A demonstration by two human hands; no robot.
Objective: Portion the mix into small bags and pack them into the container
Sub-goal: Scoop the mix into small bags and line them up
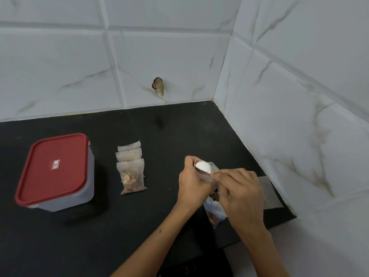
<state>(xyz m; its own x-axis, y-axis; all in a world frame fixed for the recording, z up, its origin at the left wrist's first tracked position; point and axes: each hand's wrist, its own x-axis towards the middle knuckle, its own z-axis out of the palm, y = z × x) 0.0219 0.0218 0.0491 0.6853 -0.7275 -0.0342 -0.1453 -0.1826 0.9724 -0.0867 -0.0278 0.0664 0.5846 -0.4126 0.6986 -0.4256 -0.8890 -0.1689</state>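
While the left hand (pixel 192 183) grips a small bag (pixel 204 174), the right hand (pixel 242 193) pinches a white spoon (pixel 203 166) over it.

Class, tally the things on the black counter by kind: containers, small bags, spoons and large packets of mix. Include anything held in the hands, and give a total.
Container with red lid: 1
Small bags: 4, three lying in a row and one held in the left hand
White spoon: 1
Large packet of mix: 1
Total: 7

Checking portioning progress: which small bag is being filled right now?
The bag gripped in the left hand, spoon at its mouth; three others lie beside the container.
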